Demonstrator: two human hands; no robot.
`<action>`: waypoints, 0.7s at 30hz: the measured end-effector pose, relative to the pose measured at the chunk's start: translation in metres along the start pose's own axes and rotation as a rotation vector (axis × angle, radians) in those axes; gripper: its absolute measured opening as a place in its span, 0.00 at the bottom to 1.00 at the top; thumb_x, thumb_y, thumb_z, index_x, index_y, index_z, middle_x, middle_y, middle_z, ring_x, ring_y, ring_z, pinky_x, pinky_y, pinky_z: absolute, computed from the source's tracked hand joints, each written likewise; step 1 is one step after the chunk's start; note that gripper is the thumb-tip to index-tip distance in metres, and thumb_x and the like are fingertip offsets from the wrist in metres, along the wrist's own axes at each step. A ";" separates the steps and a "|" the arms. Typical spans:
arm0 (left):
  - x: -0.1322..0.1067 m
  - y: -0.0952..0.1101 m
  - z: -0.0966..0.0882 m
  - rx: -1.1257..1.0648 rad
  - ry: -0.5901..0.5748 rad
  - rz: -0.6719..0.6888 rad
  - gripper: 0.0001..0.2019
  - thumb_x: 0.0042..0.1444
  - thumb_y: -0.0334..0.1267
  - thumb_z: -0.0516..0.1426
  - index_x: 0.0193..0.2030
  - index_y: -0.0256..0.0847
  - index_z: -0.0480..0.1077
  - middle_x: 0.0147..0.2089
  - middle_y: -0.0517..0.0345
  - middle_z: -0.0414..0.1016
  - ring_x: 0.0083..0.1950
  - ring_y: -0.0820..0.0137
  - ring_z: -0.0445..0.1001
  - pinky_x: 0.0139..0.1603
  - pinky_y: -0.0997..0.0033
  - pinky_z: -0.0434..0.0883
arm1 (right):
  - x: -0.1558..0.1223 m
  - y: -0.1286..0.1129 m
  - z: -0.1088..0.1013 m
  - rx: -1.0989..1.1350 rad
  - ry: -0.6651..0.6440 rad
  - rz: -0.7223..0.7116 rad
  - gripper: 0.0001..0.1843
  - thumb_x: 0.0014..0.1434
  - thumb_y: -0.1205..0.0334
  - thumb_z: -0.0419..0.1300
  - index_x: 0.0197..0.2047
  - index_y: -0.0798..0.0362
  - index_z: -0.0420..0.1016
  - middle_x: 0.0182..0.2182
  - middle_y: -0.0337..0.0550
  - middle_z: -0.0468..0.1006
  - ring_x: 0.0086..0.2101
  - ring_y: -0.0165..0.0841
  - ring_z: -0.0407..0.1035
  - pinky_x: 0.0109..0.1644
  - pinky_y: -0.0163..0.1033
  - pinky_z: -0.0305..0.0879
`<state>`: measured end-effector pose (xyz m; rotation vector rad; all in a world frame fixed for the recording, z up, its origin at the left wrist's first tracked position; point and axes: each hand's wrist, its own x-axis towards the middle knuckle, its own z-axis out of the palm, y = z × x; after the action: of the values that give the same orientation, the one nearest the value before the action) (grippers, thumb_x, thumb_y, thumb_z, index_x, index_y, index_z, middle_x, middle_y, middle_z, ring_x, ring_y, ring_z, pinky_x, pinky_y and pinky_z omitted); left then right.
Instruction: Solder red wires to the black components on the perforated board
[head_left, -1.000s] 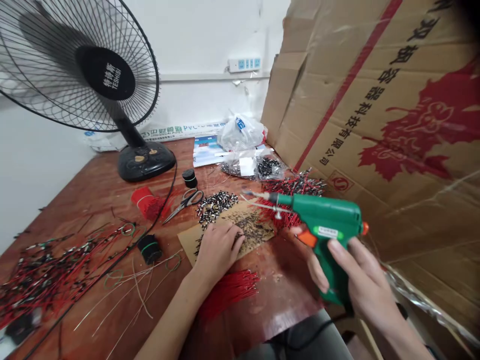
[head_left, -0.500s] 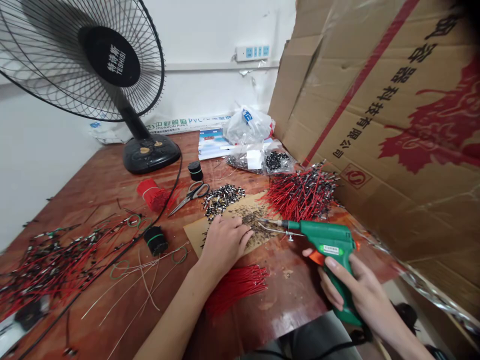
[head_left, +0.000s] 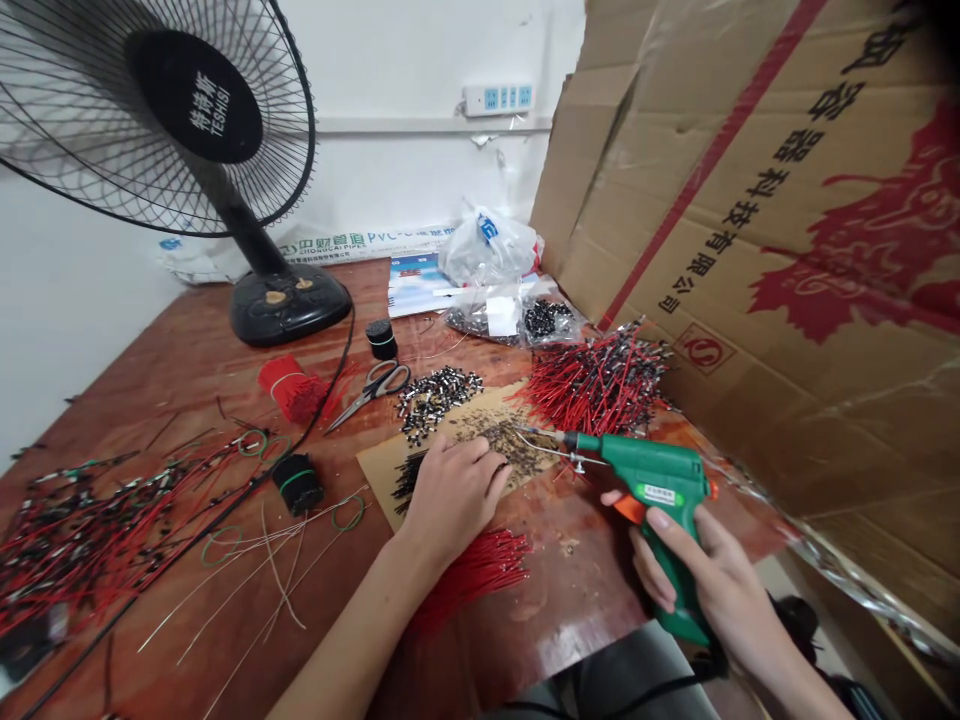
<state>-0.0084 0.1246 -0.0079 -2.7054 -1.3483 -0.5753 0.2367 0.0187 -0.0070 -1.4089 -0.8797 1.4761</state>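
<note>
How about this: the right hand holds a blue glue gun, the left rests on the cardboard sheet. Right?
The glue gun in the right hand is green, not blue, as the head view shows; the left hand does rest on the cardboard sheet.

you are wearing the only camera on your head, and it is looking forward and down across the wooden table (head_left: 172, 370) from close range. your left hand (head_left: 450, 495) is sitting near centre, your right hand (head_left: 705, 590) gripping the green glue gun (head_left: 652, 485) is showing at 4 o'clock, the fan (head_left: 172, 130) is filling 10 o'clock, and the cardboard box (head_left: 750, 250) is crowding 2 o'clock.
</note>
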 end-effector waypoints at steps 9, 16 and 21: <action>-0.001 0.001 0.000 -0.018 -0.017 -0.053 0.15 0.67 0.45 0.48 0.38 0.44 0.73 0.36 0.60 0.73 0.37 0.70 0.70 0.44 0.61 0.57 | -0.003 -0.008 0.002 -0.037 -0.022 0.036 0.40 0.61 0.43 0.52 0.68 0.59 0.49 0.16 0.35 0.59 0.18 0.21 0.56 0.24 0.28 0.58; -0.003 0.004 -0.005 -0.053 -0.058 -0.171 0.15 0.64 0.51 0.51 0.39 0.42 0.68 0.39 0.55 0.73 0.36 0.68 0.70 0.37 0.64 0.60 | -0.009 -0.011 0.002 -0.056 -0.005 0.047 0.41 0.60 0.44 0.55 0.69 0.59 0.49 0.16 0.34 0.57 0.17 0.19 0.55 0.25 0.27 0.57; -0.005 0.007 -0.015 -0.072 -0.156 -0.198 0.07 0.63 0.38 0.47 0.40 0.42 0.63 0.39 0.55 0.72 0.32 0.68 0.69 0.32 0.64 0.57 | -0.021 -0.012 0.005 -0.131 0.046 0.064 0.38 0.60 0.43 0.55 0.65 0.58 0.55 0.16 0.34 0.57 0.18 0.18 0.54 0.25 0.26 0.57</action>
<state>-0.0098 0.1134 0.0048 -2.7423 -1.6791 -0.4420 0.2328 0.0039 0.0125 -1.5744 -0.9237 1.4495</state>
